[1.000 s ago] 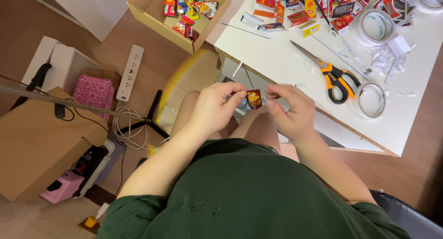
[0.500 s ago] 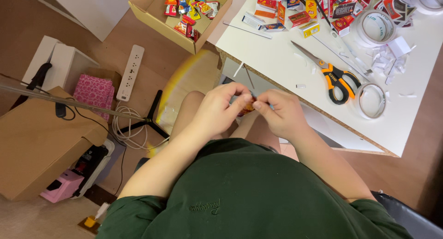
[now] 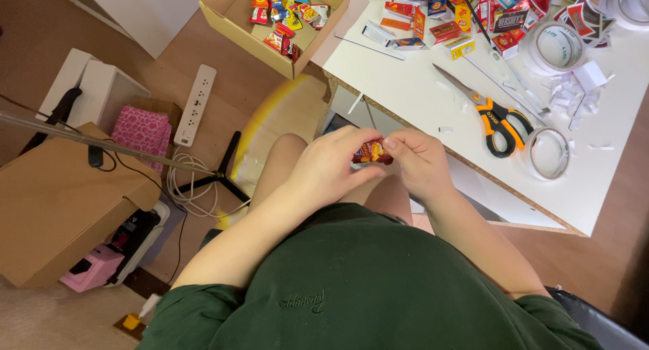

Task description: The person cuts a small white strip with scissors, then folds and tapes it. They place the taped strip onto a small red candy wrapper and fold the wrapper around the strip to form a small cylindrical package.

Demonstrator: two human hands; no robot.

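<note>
pinching small red packet (image 3: 371, 151), both hands

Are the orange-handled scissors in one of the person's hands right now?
No, the scissors lie on the white table, while both hands pinch a small red packet.

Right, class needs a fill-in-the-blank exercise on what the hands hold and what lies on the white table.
1. Both hands, left hand and right hand, pinch a small ____ packet.
2. The scissors on the table have orange and ____ handles.
3. The tape roll lies just ____ of the scissors' handles in the picture.

Missing words: red; black; right
</note>
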